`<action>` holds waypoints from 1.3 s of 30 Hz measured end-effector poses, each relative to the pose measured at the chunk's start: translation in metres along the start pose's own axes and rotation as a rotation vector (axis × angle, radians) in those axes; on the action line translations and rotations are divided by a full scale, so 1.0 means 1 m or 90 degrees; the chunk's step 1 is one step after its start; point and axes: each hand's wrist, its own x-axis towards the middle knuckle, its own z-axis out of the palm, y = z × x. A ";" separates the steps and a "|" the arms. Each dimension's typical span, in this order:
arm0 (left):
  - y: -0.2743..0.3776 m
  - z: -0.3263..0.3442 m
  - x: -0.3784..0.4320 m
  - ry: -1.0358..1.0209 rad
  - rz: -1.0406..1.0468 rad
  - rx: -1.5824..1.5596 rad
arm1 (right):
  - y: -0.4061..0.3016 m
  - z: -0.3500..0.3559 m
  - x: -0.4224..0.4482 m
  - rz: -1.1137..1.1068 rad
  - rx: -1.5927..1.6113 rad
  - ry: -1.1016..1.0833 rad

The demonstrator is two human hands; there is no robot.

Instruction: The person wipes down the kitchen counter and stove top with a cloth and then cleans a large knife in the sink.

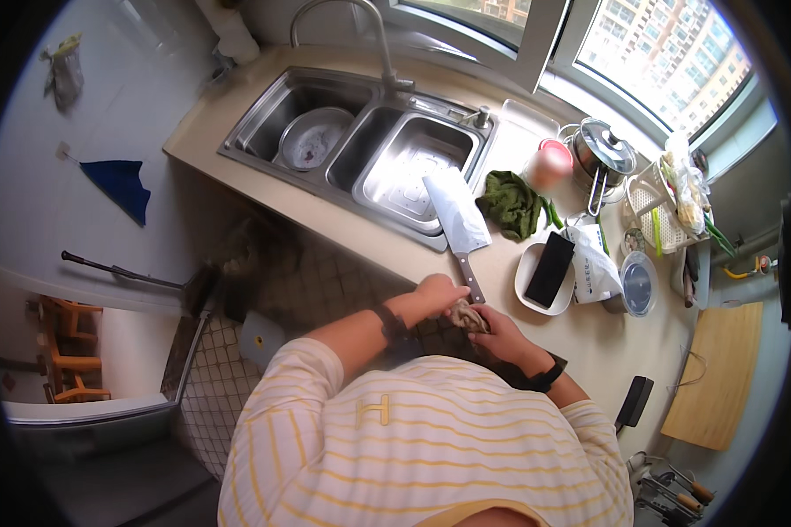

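Observation:
In front of my body, my left hand (437, 294) and my right hand (502, 334) grip a bunched brownish cloth (468, 317) between them. Just beyond the cloth lies a cleaver (458, 214) with a broad, wet-looking blade. Its dark riveted handle (468, 277) points toward me, and the butt end comes close to my left fingers; whether they touch it I cannot tell. The blade lies beside the sink's right basin, its tip over the rim. To the right, a black rectangular block (550, 269) rests across a white dish (524, 277).
A steel double sink (343, 181) holds a metal basin (313, 138) on its left side. On the counter (606, 349) are a green cloth (513, 204), a lidded pot (603, 155), a plastic bag (593, 263), a plastic tub (638, 284) and a basket (659, 197). A cutting board (715, 375) leans at right.

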 end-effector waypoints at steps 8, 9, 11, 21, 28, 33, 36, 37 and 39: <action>-0.010 0.001 -0.004 0.088 0.097 -0.288 | 0.016 0.002 0.016 -0.081 -0.067 0.181; -0.012 0.002 0.000 0.089 0.097 -0.288 | 0.014 0.003 0.017 -0.081 -0.067 0.180; -0.017 0.003 0.011 0.023 0.063 -0.299 | 0.007 0.005 0.019 -0.116 0.121 0.079; -0.043 -0.047 -0.033 -0.080 0.116 -0.615 | -0.026 -0.002 0.010 -0.059 0.582 0.077; -0.069 -0.137 -0.177 0.157 0.209 -0.478 | -0.024 0.015 0.063 -0.154 -0.439 0.446; -0.242 -0.196 -0.174 -0.019 0.464 -0.591 | 0.008 0.001 0.122 -0.010 -0.612 0.455; -0.206 -0.192 -0.233 0.389 0.229 -0.741 | 0.009 -0.030 0.157 0.026 -0.577 0.488; -0.223 -0.193 -0.242 0.389 0.231 -0.747 | 0.009 -0.034 0.167 0.021 -0.570 0.495; -0.261 -0.203 -0.264 0.450 0.253 -0.689 | 0.030 -0.039 0.166 -0.102 -0.791 0.390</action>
